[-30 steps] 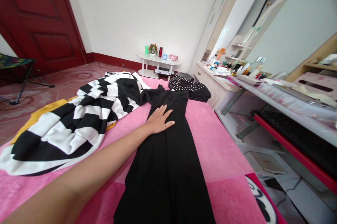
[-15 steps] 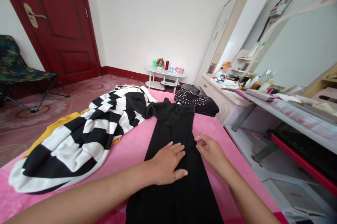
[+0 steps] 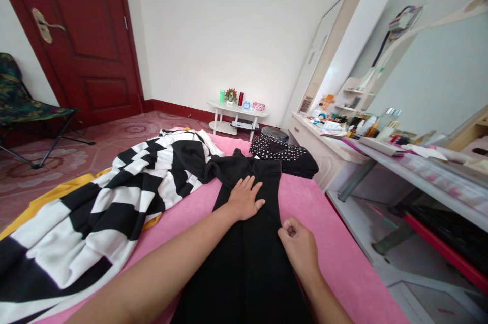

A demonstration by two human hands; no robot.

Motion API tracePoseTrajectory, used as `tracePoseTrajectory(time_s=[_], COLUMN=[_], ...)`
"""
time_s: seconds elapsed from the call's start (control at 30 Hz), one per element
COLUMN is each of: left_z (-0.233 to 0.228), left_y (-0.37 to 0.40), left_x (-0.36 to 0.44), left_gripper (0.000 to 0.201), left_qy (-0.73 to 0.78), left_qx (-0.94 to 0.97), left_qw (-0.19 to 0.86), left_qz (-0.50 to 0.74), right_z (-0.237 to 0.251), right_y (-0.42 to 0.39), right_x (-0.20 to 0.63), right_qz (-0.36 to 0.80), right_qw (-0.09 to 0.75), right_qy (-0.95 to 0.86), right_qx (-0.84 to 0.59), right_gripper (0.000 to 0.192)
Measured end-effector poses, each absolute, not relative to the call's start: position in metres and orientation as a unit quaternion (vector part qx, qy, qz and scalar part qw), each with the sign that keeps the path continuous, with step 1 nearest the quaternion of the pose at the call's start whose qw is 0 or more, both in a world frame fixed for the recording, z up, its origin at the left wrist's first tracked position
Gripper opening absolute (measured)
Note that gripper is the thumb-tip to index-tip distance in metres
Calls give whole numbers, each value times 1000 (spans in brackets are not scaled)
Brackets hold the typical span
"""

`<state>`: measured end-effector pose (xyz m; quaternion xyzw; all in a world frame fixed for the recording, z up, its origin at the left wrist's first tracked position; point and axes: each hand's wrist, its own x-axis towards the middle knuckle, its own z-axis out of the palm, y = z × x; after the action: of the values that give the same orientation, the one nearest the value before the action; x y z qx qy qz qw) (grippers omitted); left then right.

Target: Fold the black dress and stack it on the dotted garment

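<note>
Long black trousers (image 3: pixel 244 263) lie stretched out on the pink bed cover (image 3: pixel 328 253), their far end bunched up. My left hand (image 3: pixel 246 198) rests flat on the upper part of the cloth, fingers spread. At the right edge of the trousers my right hand (image 3: pixel 299 243) is closed, thumb and fingers pinched together on the fabric's border. To the left a black-and-white checked cloth (image 3: pixel 125 207) lies in a loose heap, with a yellow cloth (image 3: pixel 57 197) showing from under it.
Beyond the trousers sits a folded dark pile with a white-dotted piece (image 3: pixel 280 149) on top. A dressing table (image 3: pixel 328 136) crowded with bottles and a grey desk (image 3: pixel 427 171) stand on the right. A small white table (image 3: pixel 236 109) is by the wall; a camouflage folding chair (image 3: pixel 34 113) stands left.
My left hand has slid forward along the trousers toward their far end. The right hand has moved slightly nearer me and its fingers have curled closed at the edge. The view has shifted slightly.
</note>
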<state>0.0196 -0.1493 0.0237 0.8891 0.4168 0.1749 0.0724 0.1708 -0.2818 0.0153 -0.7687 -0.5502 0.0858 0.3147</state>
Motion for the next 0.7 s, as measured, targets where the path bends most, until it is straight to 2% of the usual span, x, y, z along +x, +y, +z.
tracePoseTrajectory(time_s=[0.1,0.27,0.33,0.4,0.47,0.57,0.63,0.7], left_z=[14,16,17,17,18,25,32,39], left_y=[-153,-159,-161,-160,-157,-146,-135,-123], left_x=[19,18,17,15,8,-12,-34,-61], left_gripper=[61,58,54,45,34,33,32,30], left_qy=[419,419,418,414,421,480,531,573], left_qx=[886,877,867,852,824,732,653,583], left_qw=[60,58,67,92,142,226,216,142], left_qz=[190,228,263,306,352,427,494,558], right_z=[31,77,84,75,55,23,12,9], right_y=[-273,-211,-177,-149,-131,-121,-121,-121], right_x=[174,173,167,160,153,149,150,152], right_qz=[76,37,12,-2,22,73,76,69], right_qw=[301,446,457,417,330,211,180,161], right_qy=[-548,-628,-643,-642,-637,-636,-641,-642], right_qx=[-777,-636,-614,-643,-696,-739,-742,-746], right_gripper=[24,33,40,48,53,54,56,58])
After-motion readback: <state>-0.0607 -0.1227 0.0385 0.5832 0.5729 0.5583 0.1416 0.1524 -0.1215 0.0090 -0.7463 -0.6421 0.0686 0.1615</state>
